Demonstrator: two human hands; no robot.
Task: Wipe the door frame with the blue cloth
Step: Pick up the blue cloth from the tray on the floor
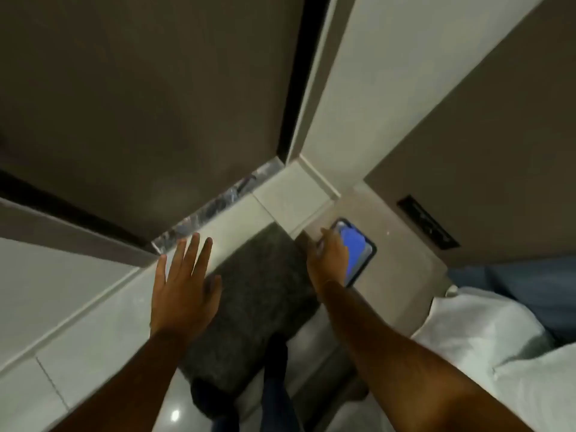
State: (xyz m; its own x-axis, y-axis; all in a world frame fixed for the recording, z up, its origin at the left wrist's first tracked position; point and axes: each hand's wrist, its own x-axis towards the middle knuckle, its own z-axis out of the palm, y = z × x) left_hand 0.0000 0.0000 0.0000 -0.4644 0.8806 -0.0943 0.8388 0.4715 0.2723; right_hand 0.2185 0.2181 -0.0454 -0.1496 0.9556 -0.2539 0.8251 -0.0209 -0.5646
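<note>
The pale door frame (330, 98) runs up beside the dark brown door (156, 98), with a black gap between them. My left hand (184, 285) hovers open over the pale floor edge near the door's foot, fingers spread and holding nothing. My right hand (328, 260) reaches low by the frame's base, and its fingers close around the left edge of a dark-rimmed phone (358, 251) with a bright blue screen. I see no blue cloth in either hand.
A dark grey mat (249, 294) lies on the glossy floor under my arms. White bedding (486, 338) and blue fabric (523, 282) fill the right side. A dark slotted plate (428, 226) sits in the brown wall panel at right.
</note>
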